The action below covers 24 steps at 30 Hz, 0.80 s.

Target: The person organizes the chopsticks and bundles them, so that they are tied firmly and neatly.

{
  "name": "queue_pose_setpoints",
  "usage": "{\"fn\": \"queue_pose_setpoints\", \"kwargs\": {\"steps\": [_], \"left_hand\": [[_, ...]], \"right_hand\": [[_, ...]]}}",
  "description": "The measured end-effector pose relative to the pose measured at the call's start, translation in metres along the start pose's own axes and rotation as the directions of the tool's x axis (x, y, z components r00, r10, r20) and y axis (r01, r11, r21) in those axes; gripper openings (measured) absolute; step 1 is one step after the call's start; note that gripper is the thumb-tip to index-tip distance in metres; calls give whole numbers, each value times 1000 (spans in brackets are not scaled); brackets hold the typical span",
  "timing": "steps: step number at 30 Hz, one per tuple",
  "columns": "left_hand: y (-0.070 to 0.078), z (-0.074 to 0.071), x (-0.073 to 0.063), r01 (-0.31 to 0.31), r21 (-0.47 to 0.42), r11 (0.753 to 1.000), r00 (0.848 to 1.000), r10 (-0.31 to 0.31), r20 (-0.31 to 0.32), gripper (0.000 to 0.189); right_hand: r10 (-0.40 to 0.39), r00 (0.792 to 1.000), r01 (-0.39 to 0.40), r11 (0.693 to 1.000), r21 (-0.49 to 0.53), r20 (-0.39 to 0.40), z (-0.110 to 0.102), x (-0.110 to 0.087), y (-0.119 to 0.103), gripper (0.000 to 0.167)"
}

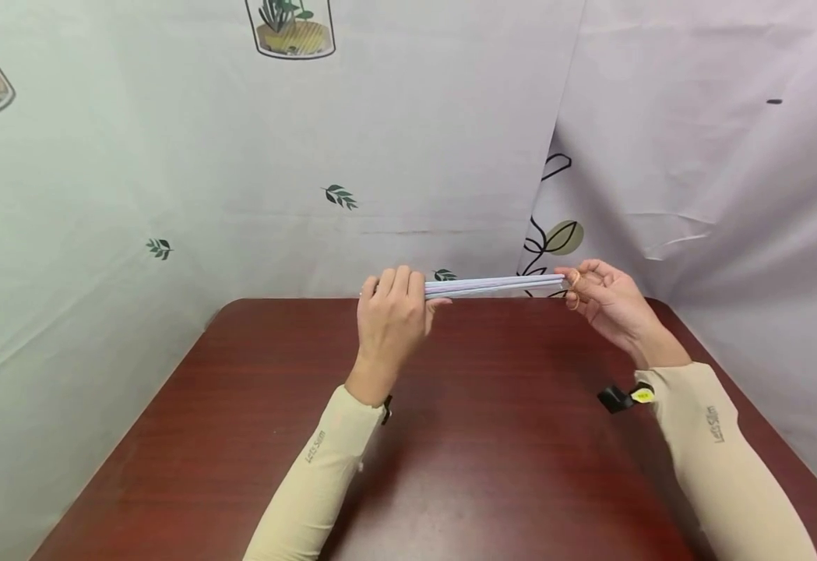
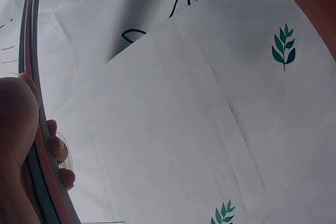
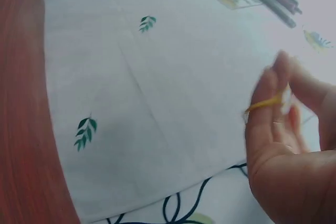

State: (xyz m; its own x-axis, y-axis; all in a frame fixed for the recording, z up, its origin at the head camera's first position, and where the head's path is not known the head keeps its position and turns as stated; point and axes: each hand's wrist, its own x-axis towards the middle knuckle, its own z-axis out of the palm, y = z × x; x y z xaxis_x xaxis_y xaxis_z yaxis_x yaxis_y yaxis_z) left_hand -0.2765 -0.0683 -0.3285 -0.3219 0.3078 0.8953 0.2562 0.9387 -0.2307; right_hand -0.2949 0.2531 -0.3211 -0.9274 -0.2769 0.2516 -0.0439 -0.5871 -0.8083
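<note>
My left hand [image 1: 394, 313] grips a bundle of several long, thin pastel sticks [image 1: 492, 286], held level above the far edge of the table. In the left wrist view the fingers curl round the sticks [image 2: 48, 184], which show grey, pink and bluish tones. Just off the bundle's right end is my right hand [image 1: 617, 305], with a yellow-orange rubber band [image 1: 575, 277] at its fingertips. The right wrist view shows the rubber band [image 3: 264, 103] looped round the fingers, with the thumb against them. There the stick ends [image 3: 289, 18] point toward this hand, a short gap away.
Below both hands lies a dark red-brown wooden table [image 1: 492, 467] with rounded far corners. Pale cloth [image 1: 415, 140] printed with leaves and jars hangs behind and at the sides. A black strap with a yellow tag [image 1: 642, 395] sits at the right wrist.
</note>
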Motion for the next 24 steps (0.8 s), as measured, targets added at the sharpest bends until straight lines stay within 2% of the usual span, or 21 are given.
{"fn": "queue_pose_setpoints", "kwargs": {"steps": [7, 12, 16, 21, 24], "left_hand": [[1, -1, 1, -9, -7, 1000, 1000, 9, -11, 59], [3, -2, 1, -37, 3, 999, 999, 37, -24, 59], [5, -2, 0, -60, 1, 998, 998, 60, -30, 57], [7, 0, -1, -74, -13, 997, 997, 74, -23, 57], [8, 0, -1, -74, -16, 997, 997, 74, -20, 58]], "right_hand": [[-79, 992, 88, 992, -87, 103, 17, -8, -1, 22], [-125, 978, 160, 964, -212, 168, 31, -10, 2, 26], [-126, 981, 173, 909, -380, 146, 41, -6, 4, 26], [-143, 985, 174, 847, -503, 101, 48, -1, 4, 27], [-136, 986, 165, 781, -602, 94, 51, 0, 3, 29]]}}
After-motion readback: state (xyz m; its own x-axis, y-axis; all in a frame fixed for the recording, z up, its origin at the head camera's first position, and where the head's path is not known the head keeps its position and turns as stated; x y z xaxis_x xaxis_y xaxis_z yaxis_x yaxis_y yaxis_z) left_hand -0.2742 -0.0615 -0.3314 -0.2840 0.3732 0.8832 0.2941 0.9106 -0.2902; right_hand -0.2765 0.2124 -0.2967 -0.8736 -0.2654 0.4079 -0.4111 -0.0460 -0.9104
